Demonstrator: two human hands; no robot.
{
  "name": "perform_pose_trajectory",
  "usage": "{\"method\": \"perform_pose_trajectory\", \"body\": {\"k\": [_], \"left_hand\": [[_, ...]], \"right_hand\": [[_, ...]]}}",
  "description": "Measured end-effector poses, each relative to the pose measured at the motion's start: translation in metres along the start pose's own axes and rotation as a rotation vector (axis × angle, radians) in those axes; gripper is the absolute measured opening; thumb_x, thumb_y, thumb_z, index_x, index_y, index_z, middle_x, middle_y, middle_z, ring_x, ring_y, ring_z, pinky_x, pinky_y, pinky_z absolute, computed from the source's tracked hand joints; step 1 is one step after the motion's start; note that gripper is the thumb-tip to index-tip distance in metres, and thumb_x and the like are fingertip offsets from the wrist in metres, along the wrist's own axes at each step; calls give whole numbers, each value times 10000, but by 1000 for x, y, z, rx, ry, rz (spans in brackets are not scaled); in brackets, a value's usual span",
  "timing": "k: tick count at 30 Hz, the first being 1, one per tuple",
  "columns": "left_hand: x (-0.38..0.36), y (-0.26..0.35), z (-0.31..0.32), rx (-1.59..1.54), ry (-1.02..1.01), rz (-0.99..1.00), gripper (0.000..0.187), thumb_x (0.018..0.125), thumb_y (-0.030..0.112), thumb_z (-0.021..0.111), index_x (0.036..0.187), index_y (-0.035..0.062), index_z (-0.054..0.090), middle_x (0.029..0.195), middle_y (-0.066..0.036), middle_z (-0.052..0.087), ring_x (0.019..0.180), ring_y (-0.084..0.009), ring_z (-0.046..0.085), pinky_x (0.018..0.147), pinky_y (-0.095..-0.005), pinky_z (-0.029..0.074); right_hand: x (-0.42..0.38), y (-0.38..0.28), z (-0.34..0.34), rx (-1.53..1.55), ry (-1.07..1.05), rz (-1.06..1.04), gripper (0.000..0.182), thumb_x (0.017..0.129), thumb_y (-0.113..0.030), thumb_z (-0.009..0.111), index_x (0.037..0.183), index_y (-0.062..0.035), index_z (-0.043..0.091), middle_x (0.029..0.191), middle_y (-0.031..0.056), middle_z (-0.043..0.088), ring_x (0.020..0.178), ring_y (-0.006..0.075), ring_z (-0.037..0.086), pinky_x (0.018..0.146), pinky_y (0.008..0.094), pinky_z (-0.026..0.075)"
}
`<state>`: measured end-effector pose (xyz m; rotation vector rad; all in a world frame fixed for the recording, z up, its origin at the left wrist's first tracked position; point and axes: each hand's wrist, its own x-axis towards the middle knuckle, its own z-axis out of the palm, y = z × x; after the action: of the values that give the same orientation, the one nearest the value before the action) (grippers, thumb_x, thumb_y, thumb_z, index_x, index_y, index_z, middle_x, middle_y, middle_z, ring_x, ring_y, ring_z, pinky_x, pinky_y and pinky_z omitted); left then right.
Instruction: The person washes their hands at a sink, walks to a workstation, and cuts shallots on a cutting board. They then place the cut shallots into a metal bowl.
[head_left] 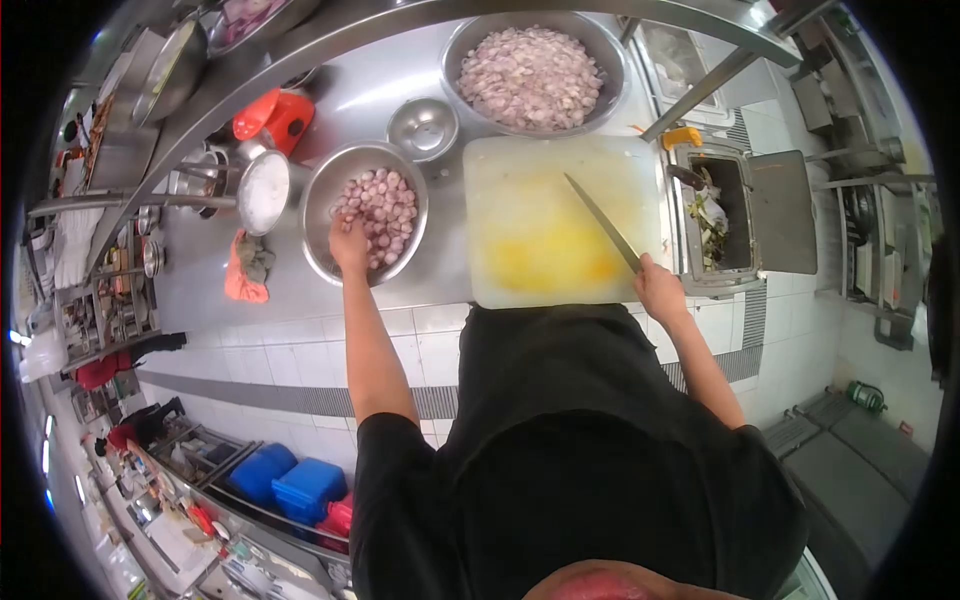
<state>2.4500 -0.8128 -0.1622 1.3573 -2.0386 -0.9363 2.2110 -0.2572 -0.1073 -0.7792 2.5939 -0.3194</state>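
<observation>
My left hand (pixel 348 246) reaches into a steel bowl (pixel 314 207) of small peeled shallots (pixel 388 210); its fingertips are among them, and what they hold is hidden. My right hand (pixel 660 286) is wrapped round the handle of a long knife (pixel 603 222), whose blade slants up and left over the cutting board (pixel 510 200). The white board is stained yellow and has no food on it. Behind the board stands a large steel basin (pixel 450 70) full of chopped shallots (pixel 530 80). A small steel bowl (pixel 423 130) sits between basin and shallot bowl.
An open waste bin (pixel 745 225) with peelings stands right of the board. Orange-red objects (pixel 275 118), a bowl of white contents (pixel 264 192) and an orange cloth (pixel 243 275) lie left. A metal shelf rail (pixel 400 25) crosses above. Other people (pixel 125 437) are far left.
</observation>
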Motion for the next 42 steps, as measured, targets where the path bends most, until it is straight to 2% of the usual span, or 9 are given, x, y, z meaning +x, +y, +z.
{"method": "perform_pose_trajectory", "body": {"k": [4, 8, 10, 12, 14, 23, 27, 30, 42], "left_hand": [[23, -26, -13, -465, 52, -168, 213, 923, 43, 677, 1129, -10, 667, 941, -92, 691, 820, -151, 651, 673, -300, 526], [-23, 79, -19, -447, -39, -3, 158, 938, 46, 656, 1095, 32, 658, 869, -62, 660, 752, -115, 639, 548, -301, 508], [-51, 96, 18, -228, -54, 194, 182, 905, 87, 668, 1068, 6, 669, 896, -127, 701, 824, -239, 652, 725, -373, 523], [-104, 136, 64, -166, -61, 495, 215, 873, 80, 664, 1084, 36, 672, 900, -164, 682, 826, -337, 661, 735, -435, 521], [-146, 153, 108, 14, -212, 501, 198, 866, 106, 675, 1063, 84, 685, 962, -170, 661, 862, -385, 660, 756, -462, 527], [-166, 175, 171, 358, -408, 775, 192, 830, 237, 761, 1006, 169, 724, 1087, -114, 579, 1095, -344, 566, 943, -501, 464], [-159, 177, 173, 318, -519, 755, 189, 797, 217, 748, 968, 137, 736, 1135, -140, 586, 1100, -362, 555, 965, -516, 413], [-156, 184, 177, 226, -269, 921, 146, 788, 198, 738, 909, 115, 737, 1123, -124, 620, 1081, -339, 566, 928, -492, 424], [-161, 208, 176, 753, -560, 1079, 91, 853, 161, 731, 894, 92, 774, 935, -72, 720, 999, -274, 644, 918, -432, 449]], "right_hand": [[4, -4, 0, -16, -27, -2, 144, 989, -190, 525, 1039, -59, 490, 849, 232, 693, 812, 460, 676, 708, 577, 524], [7, 1, 5, 0, 35, -50, 161, 997, -201, 523, 1055, -54, 491, 861, 233, 693, 816, 461, 675, 720, 570, 528], [4, 2, 5, 19, 91, -61, 161, 991, -193, 524, 1066, -54, 495, 870, 234, 699, 820, 463, 677, 727, 571, 527], [3, -8, -3, 58, 13, 13, 165, 962, -158, 533, 1087, -54, 504, 892, 243, 708, 833, 464, 684, 750, 576, 527], [-3, -20, -12, 78, 0, 38, 180, 940, -130, 533, 1097, -48, 503, 892, 249, 711, 840, 468, 686, 759, 582, 526], [-10, -9, -1, 58, -100, -13, 277, 880, -42, 533, 1145, -18, 456, 825, 289, 695, 814, 481, 694, 729, 583, 544], [-22, -4, -2, 80, -97, 0, 286, 903, -78, 548, 1166, -31, 448, 819, 266, 694, 808, 483, 678, 726, 597, 520], [-21, 8, 11, 84, -51, -15, 256, 925, -89, 533, 1161, -31, 453, 795, 255, 693, 782, 478, 679, 716, 595, 520], [-21, 11, 3, 1, -95, -39, 297, 878, -33, 527, 1172, -32, 488, 816, 250, 710, 782, 443, 714, 702, 552, 561]]}}
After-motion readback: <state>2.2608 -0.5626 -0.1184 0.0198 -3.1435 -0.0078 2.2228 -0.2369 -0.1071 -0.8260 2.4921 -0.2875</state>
